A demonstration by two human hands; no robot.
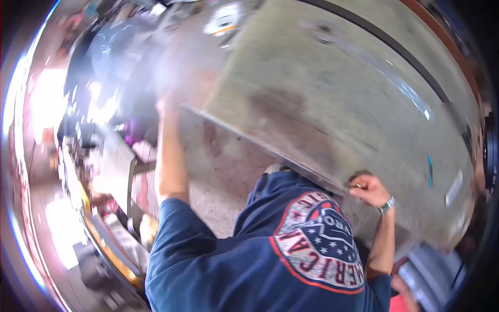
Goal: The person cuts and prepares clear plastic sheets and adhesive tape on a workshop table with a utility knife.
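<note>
My right hand (368,190), with a watch (386,204) on its wrist, is closed at the near edge of a large pale grey-green tabletop (338,88). Its thumb and fingers pinch together, perhaps around something small and dark that I cannot make out. On the other side, my left arm (171,156) reaches forward past the table's left corner. Glare and motion blur smear my left hand (167,100), so its fingers do not show. A brownish stain or shadow spreads over the surface between the hands.
A long dark strip (384,36) curves along the table's far side. Toward the right lie a thin teal stick (430,170) and a white strip (454,188). A white and yellow object (224,20) sits beyond the left corner. Blurred clutter and a wooden frame (130,182) stand at left.
</note>
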